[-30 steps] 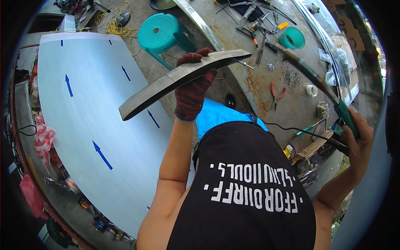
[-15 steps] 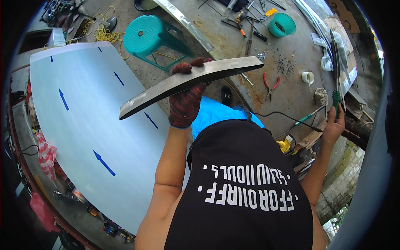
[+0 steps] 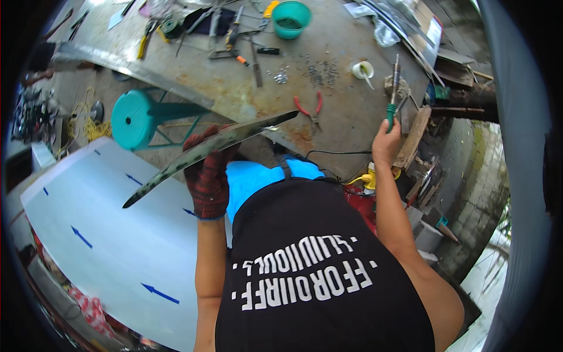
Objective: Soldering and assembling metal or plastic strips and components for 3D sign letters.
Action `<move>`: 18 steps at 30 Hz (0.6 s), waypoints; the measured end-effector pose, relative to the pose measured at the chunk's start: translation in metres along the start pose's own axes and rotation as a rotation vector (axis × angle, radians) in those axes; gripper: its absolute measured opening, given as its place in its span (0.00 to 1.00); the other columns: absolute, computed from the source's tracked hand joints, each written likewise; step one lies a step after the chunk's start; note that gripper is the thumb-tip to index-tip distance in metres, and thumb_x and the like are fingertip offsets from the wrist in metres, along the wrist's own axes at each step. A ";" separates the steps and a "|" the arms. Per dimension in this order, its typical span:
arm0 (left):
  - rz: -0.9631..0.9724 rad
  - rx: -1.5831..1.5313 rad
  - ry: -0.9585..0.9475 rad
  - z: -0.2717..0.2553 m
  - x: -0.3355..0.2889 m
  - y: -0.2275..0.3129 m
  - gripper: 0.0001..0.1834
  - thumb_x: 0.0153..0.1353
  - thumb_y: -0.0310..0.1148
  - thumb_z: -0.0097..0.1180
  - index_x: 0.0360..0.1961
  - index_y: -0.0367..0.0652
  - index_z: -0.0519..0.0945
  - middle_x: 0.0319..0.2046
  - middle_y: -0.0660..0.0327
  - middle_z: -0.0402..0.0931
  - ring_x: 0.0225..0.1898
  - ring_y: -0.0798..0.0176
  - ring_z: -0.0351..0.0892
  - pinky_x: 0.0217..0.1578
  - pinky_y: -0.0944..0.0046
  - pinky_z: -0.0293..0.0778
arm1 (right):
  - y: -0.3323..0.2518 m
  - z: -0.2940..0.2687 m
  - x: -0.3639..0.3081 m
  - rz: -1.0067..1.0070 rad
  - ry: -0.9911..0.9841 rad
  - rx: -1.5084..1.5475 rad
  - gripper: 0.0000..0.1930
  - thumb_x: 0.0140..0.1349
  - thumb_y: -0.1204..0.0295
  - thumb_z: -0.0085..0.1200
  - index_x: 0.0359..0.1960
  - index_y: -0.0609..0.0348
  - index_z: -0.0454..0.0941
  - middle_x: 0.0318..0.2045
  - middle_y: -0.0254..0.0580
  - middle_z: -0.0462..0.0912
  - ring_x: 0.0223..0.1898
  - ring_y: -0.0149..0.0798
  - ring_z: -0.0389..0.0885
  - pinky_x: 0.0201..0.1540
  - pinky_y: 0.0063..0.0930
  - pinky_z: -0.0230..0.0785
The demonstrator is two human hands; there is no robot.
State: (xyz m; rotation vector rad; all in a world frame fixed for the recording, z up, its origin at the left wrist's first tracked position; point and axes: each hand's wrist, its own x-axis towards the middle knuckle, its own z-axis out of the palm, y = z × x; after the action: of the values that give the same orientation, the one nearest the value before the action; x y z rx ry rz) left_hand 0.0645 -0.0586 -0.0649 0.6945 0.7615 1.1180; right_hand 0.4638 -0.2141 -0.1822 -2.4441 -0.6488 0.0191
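My left hand point(image 3: 206, 176), in a dark red and black glove, is closed around the middle of a long, slightly curved metal piece point(image 3: 234, 136). The piece is held in the air on a slant, its dull, spotted side showing and its far end over the table edge. My bare right hand point(image 3: 387, 144) grips the green handle of a soldering iron point(image 3: 392, 111), its metal tip pointing away from me. Beside that tip, a rough, crumbly lump point(image 3: 401, 88) sits on the table. The iron and the metal piece are well apart.
On the stained metal table point(image 3: 217, 82) lie red-handled pliers point(image 3: 311, 111), small scattered metal bits point(image 3: 322, 73), a white cup point(image 3: 360, 70), a green bowl point(image 3: 291, 20) and several hand tools. A green stool point(image 3: 132, 120) and a pale sheet with blue arrows point(image 3: 117, 246) are at left.
The view has shifted toward the right, bringing more of the table in. The metal piece has tilted, turning its spotted side up. The right hand has brought the soldering iron nearer the rough lump.
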 end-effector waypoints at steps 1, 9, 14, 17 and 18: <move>-0.005 0.066 0.014 0.002 0.003 0.000 0.24 0.68 0.28 0.64 0.62 0.49 0.70 0.63 0.50 0.73 0.64 0.47 0.75 0.63 0.43 0.77 | 0.009 0.006 0.001 0.016 0.023 -0.006 0.23 0.75 0.60 0.50 0.58 0.69 0.75 0.48 0.63 0.83 0.49 0.62 0.82 0.51 0.49 0.73; 0.007 0.126 0.039 0.023 0.016 -0.004 0.27 0.63 0.30 0.70 0.61 0.50 0.71 0.64 0.49 0.72 0.65 0.49 0.73 0.61 0.46 0.79 | 0.058 0.056 0.008 0.198 0.139 -0.017 0.24 0.76 0.60 0.46 0.64 0.67 0.68 0.50 0.63 0.81 0.49 0.64 0.81 0.51 0.53 0.71; 0.018 0.174 0.048 0.033 0.019 -0.005 0.28 0.62 0.31 0.71 0.59 0.48 0.69 0.63 0.48 0.71 0.65 0.48 0.73 0.62 0.46 0.79 | 0.069 0.085 0.008 0.270 0.147 -0.023 0.22 0.76 0.61 0.46 0.61 0.67 0.69 0.51 0.65 0.80 0.50 0.65 0.79 0.52 0.54 0.71; -0.002 0.208 -0.021 0.034 0.025 -0.009 0.28 0.65 0.32 0.69 0.62 0.52 0.70 0.65 0.51 0.70 0.67 0.47 0.72 0.66 0.41 0.74 | 0.100 0.096 0.008 0.201 0.244 -0.125 0.20 0.74 0.65 0.48 0.60 0.66 0.69 0.49 0.67 0.81 0.49 0.66 0.80 0.51 0.56 0.71; 0.006 0.227 0.009 0.032 0.022 -0.010 0.28 0.65 0.32 0.69 0.62 0.52 0.70 0.65 0.51 0.70 0.67 0.47 0.72 0.66 0.41 0.74 | 0.085 0.094 0.007 0.318 0.145 -0.154 0.19 0.73 0.65 0.49 0.59 0.65 0.69 0.46 0.66 0.83 0.48 0.66 0.81 0.50 0.56 0.72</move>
State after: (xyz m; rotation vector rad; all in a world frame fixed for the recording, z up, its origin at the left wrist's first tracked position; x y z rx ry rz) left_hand 0.1017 -0.0441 -0.0586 0.8832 0.9031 1.0498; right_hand 0.4928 -0.2183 -0.3058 -2.6438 -0.2003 -0.0836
